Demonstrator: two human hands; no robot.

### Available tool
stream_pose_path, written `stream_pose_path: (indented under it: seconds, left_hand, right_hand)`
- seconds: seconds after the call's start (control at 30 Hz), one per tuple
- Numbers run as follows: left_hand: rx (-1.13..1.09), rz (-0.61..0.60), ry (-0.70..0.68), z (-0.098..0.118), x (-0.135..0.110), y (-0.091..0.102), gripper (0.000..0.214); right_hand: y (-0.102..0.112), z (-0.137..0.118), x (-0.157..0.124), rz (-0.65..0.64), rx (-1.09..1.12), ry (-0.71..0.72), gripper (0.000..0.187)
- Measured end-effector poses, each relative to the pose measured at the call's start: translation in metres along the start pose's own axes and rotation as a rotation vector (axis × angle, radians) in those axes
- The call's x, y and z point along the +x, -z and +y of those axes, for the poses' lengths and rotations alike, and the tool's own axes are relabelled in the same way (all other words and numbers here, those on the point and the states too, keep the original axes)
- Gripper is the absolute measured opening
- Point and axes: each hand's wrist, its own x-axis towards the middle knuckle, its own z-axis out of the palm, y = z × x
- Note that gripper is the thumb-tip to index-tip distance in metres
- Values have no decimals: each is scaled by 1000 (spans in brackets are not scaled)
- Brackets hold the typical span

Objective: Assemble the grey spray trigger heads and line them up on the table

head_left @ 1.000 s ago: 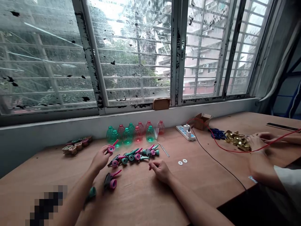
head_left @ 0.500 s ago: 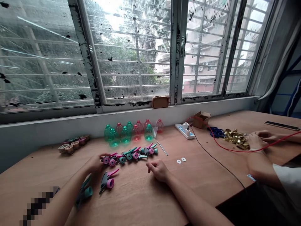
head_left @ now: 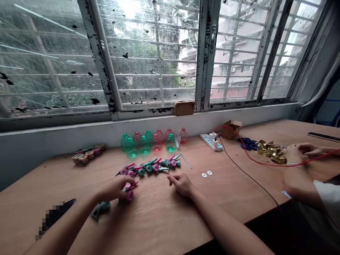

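Observation:
My left hand (head_left: 117, 187) reaches over a pink-and-grey spray trigger head (head_left: 129, 195), its fingers closed round the body and hiding much of it. Under my left forearm a teal-and-grey spray trigger head (head_left: 101, 209) lies on the wood, partly covered. Just beyond, a row of pink and teal spray trigger heads (head_left: 148, 168) lies heaped together. My right hand (head_left: 182, 184) rests on the table to the right of that row, fingers curled in, with nothing visible in them.
Green and red clear bottles (head_left: 145, 145) stand by the wall. A metal rod (head_left: 186, 160), two white discs (head_left: 207, 174) and a power strip (head_left: 211, 142) lie to the right. At far right a co-worker's hands (head_left: 297, 154) are beside gold parts (head_left: 271, 151); a red cable (head_left: 255, 160) crosses there.
My left hand has moved from the row's left end back towards me, onto the separate pink spray trigger head, and closed on it. The view has shifted slightly; my right hand stays put.

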Motion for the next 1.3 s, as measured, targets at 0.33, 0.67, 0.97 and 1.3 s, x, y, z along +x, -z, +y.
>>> stream_pose_path:
  seconds: [0.33,0.67,0.97,1.3]
  left_hand:
    - [-71,54,-129,45,18,-35,31]
    - [-120,34,-354,87,56,-67,32]
    - [-185,77,-409,74,61,-95,49]
    - [-312,311,-291,69,61,-101,43]
  right_hand:
    - [2,0,2,34,-42,-20,54]
    - [9,-1,2,111,-9,8,53]
    - [8,-1,2,90,-83,15,52]
    - [71,-9,0,128,-600,-66,22]
